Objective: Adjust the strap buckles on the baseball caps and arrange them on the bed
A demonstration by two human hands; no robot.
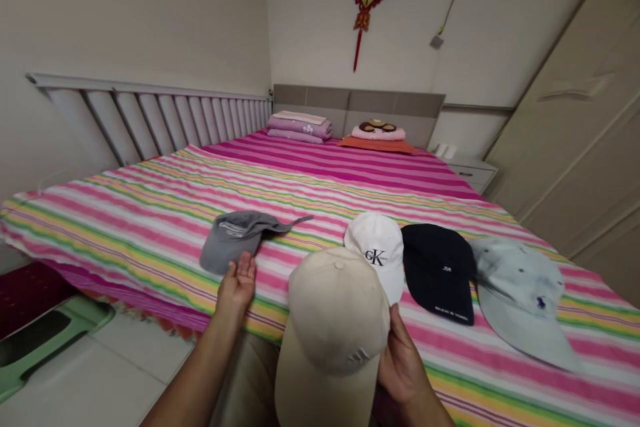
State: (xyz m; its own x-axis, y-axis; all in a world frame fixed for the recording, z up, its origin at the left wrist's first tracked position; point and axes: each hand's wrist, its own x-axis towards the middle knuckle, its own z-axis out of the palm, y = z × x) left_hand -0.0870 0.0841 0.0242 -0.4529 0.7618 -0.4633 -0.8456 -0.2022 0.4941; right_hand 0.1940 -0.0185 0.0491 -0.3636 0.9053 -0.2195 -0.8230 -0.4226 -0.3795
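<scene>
A beige baseball cap point(335, 307) is held up in front of me, its brim pointing down toward me. My right hand point(403, 360) grips its right side, with some fingers hidden behind the cap. My left hand point(239, 283) is palm up, fingers extended, beside the lower edge of a grey cap point(227, 247); whether it touches the cap I cannot tell. Behind the beige cap lies a white cap point(377, 233) with CK lettering. To its right are a black cap point(437, 260) and a pale blue-grey cap point(525, 287), side by side on the bed.
A striped sheet point(150, 213) covers the bed. Folded purple bedding point(300, 128) and a pink and orange pile point(379, 137) sit by the headboard point(320, 99). A white rail point(165, 113) runs along the left. A green stool point(60, 340) stands on the floor at lower left.
</scene>
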